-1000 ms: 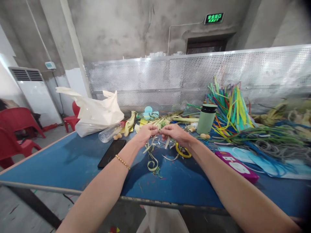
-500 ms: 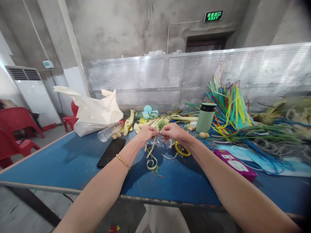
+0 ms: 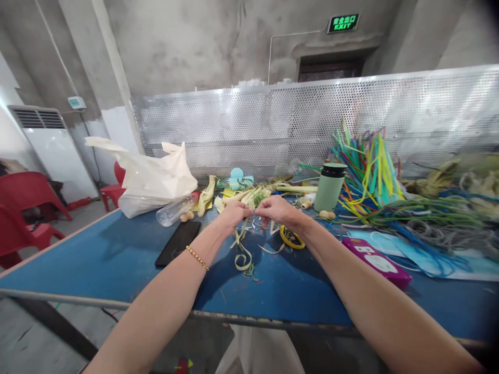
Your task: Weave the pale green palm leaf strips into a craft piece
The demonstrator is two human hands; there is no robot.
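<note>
Soft daylight-like brightness fills the room, strongest at the far left edge, while the floor under the table stays dim. White glare streaks the perforated metal screen; the exit sign glows green. Diffuse shadows lie below both forearms. Fine detail between the left hand and right hand is soft, the right edge smears (its upper corner darkens to black), and wide-angle stretching widens the forearms
</note>
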